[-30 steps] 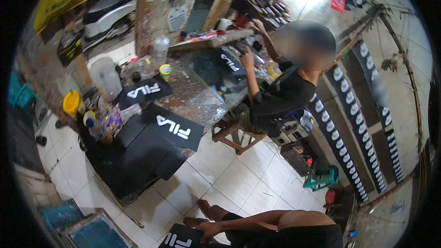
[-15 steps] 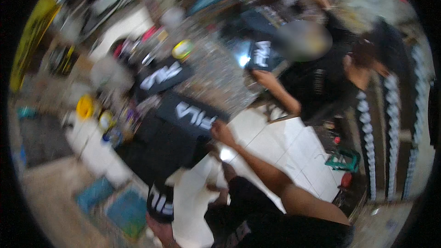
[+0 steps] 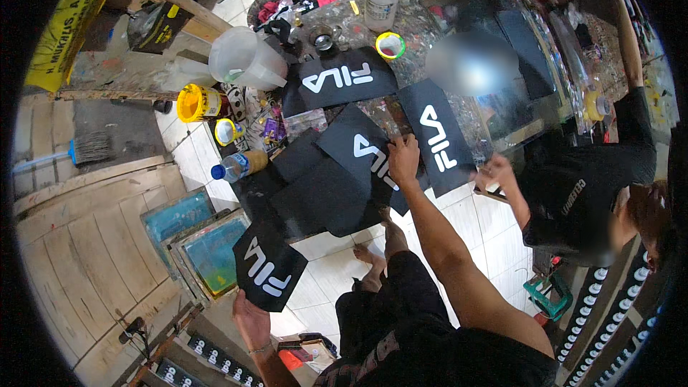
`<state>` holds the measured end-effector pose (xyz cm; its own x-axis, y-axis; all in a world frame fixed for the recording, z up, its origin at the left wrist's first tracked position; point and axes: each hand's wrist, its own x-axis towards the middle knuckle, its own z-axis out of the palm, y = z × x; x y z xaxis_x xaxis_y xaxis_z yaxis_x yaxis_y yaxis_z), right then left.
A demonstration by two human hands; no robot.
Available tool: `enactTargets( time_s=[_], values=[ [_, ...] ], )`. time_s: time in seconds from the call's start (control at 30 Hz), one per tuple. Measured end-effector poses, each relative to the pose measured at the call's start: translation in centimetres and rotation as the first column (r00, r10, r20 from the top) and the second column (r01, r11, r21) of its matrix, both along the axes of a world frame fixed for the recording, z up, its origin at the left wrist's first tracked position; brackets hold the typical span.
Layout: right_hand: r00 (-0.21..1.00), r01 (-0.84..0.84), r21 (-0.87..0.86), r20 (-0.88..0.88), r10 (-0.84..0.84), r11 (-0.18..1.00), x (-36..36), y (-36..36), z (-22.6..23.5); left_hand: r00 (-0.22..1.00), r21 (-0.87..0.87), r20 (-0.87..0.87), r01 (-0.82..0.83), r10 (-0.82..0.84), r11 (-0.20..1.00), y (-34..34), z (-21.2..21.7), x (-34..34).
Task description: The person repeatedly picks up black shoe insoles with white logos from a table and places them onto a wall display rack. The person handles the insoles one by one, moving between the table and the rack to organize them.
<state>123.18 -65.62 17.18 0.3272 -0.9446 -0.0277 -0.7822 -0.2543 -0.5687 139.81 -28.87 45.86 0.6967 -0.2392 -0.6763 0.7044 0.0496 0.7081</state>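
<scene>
My left hand [image 3: 252, 321] is closed on the lower edge of a black cut panel [image 3: 269, 271] with white lettering, held up near my left side. Over the worktable my right hand [image 3: 405, 161] grips the right edge of a second lettered black panel [image 3: 351, 145]. Plain black panels [image 3: 319, 201] lie beneath and in front of that one. A third lettered panel [image 3: 438, 140] rests just right of my right hand, and another lettered panel [image 3: 337, 80] lies farther back. A co-worker's hand [image 3: 496, 175] is close to the right panel's edge.
Left of the panels stand a bottle [image 3: 240, 165], a yellow tub [image 3: 199, 102] and a translucent bucket [image 3: 247, 59]. A white jar [image 3: 378, 0] and a small cup [image 3: 390, 45] are behind. Framed screens [image 3: 204, 244] lean at lower left. The co-worker [image 3: 591, 172] is at right.
The view has swung, and the blur has gone. My left hand still holds its lettered panel, now farther from my body. The co-worker's hand has come nearer my right hand.
</scene>
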Motion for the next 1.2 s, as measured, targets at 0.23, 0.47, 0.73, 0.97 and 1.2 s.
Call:
enactTargets(
  time_s=[0.23, 0.47, 0.73, 0.97, 1.2],
  values=[
    [0.992, -0.127, -0.019, 0.018, 0.128, 0.992, -1.0, -0.6, 1.1, 0.999, 0.094, 0.026, -0.049, 0.047, 0.994, 4.9, -1.8, -2.9],
    [0.939, -0.331, 0.260, 0.180, 0.291, 0.907, -3.2, 1.5, 9.4, 0.895, 0.315, 0.418, 0.019, -0.157, 0.949, 13.2, -0.4, -8.8],
    [0.682, -0.728, 0.051, 0.153, 0.715, 0.683, 0.3, 24.2, 24.3, 0.826, 0.434, 0.555, -0.389, 0.098, 0.813, 30.1, -4.6, -19.6],
    [0.325, -0.945, 0.204, 0.530, 0.783, 0.254, -0.8, 47.6, 28.4, 0.777, 0.504, 0.599, -0.552, 0.191, 0.665, 45.5, -1.6, -33.9],
    [-0.358, -0.925, 0.043, 0.238, 0.903, -0.378, -1.8, 61.2, 22.5, 0.645, 0.317, 0.599, -0.735, 0.475, 0.600, 57.5, -6.3, -44.0]
  ],
)
